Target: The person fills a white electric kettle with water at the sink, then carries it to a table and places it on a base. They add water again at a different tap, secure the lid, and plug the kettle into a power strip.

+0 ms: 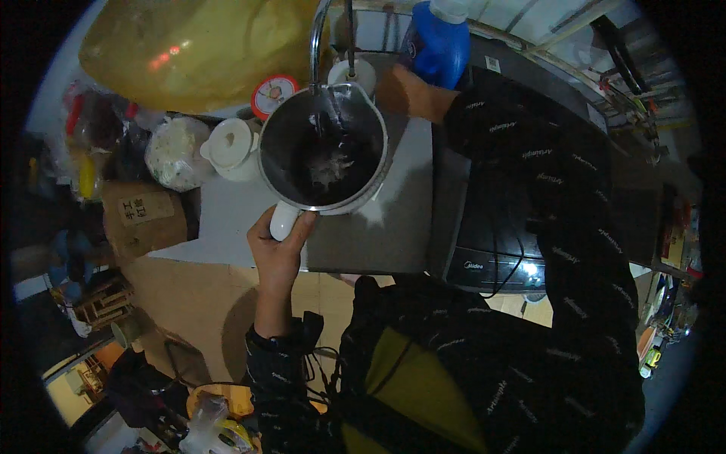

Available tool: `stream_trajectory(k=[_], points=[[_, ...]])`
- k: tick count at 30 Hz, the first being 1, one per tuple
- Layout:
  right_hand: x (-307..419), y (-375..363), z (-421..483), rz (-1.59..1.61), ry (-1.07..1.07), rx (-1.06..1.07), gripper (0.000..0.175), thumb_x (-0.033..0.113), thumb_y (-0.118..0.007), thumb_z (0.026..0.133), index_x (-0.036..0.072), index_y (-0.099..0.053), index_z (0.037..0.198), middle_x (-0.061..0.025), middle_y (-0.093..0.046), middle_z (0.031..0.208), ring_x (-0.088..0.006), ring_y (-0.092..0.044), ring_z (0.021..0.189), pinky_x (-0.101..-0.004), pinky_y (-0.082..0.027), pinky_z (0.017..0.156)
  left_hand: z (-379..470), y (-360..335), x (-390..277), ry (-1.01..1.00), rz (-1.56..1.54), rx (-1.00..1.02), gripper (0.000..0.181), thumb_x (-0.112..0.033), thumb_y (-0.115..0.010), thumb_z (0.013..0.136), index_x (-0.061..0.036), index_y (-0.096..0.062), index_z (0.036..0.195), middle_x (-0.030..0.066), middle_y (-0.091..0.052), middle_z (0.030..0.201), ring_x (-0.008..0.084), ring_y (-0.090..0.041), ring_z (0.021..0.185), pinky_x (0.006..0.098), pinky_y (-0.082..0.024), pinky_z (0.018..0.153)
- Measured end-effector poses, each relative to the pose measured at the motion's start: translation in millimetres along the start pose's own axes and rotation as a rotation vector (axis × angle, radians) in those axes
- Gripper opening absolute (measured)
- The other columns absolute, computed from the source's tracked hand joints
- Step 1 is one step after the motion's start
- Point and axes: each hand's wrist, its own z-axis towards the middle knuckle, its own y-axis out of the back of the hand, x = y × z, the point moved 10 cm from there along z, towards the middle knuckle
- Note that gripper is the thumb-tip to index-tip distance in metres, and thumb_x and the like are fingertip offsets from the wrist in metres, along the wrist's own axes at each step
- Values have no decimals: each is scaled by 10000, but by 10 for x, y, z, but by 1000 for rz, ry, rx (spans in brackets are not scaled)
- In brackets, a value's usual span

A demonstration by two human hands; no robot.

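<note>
My left hand (pixel 279 244) grips the white handle of an electric kettle (pixel 384 164), whose open mouth faces up. A curved chrome spout (pixel 313 51) reaches over the kettle, and water (pixel 330 168) runs from it into the dark metal interior, where the surface is stirred up. My right hand (pixel 405 93) is beyond the kettle at the right, beside a white round dispenser base (pixel 354 72) and near a blue plastic jug (pixel 439 45). Its fingers are blurred and in shadow, so what it touches cannot be told.
Left of the kettle stand a white lidded container (pixel 230 143), a plastic-wrapped bundle (pixel 178 152) and a brown paper package (pixel 144 218). A round red-rimmed lid (pixel 274 95) and a large yellow bag (pixel 193 51) lie behind. A black Midea appliance (pixel 499 267) is at the right.
</note>
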Motion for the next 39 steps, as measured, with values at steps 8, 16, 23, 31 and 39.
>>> stream_trajectory(k=[8, 16, 23, 31, 39], points=[[-20, 38, -30, -70, 31, -513, 178, 225, -536, 810, 114, -609, 928, -43, -615, 938, -206, -580, 931, -361, -441, 730, -26, 22, -40, -15, 133, -40, 198, -79, -724, 751, 44, -625, 870, 19, -614, 746, 65, -524, 666, 204, -421, 593], [8, 31, 91, 106, 78, -206, 87, 161, -600, 747, 111, -667, 772, -60, -657, 722, -247, -632, 607, -375, -476, 520, 12, 40, 4, -80, 143, -13, 187, -91, -724, 751, 32, -621, 846, 16, -608, 711, 59, -520, 641, 210, -414, 562], [-28, 279, -23, 75, -44, -187, 104, 182, -591, 739, 110, -664, 721, -74, -657, 794, -225, -630, 786, -354, -469, 690, 15, 47, -37, -85, 154, -18, 203, -118, -730, 750, 28, -622, 843, 12, -604, 698, 62, -514, 631, 216, -409, 558], [9, 68, 111, 77, 48, -100, 100, 200, -576, 752, 125, -641, 738, -56, -642, 712, -219, -634, 706, -383, -474, 612, 36, 7, -53, -39, 148, 26, 193, -112, -728, 757, 24, -626, 847, 10, -599, 695, 60, -507, 635, 214, -405, 557], [18, 119, 125, 137, 48, -124, 97, 172, -571, 751, 119, -644, 714, -72, -641, 691, -234, -639, 679, -377, -467, 563, 51, 10, -73, -38, 182, 40, 218, -129, -734, 757, 27, -631, 869, 10, -606, 710, 58, -514, 654, 211, -412, 580]])
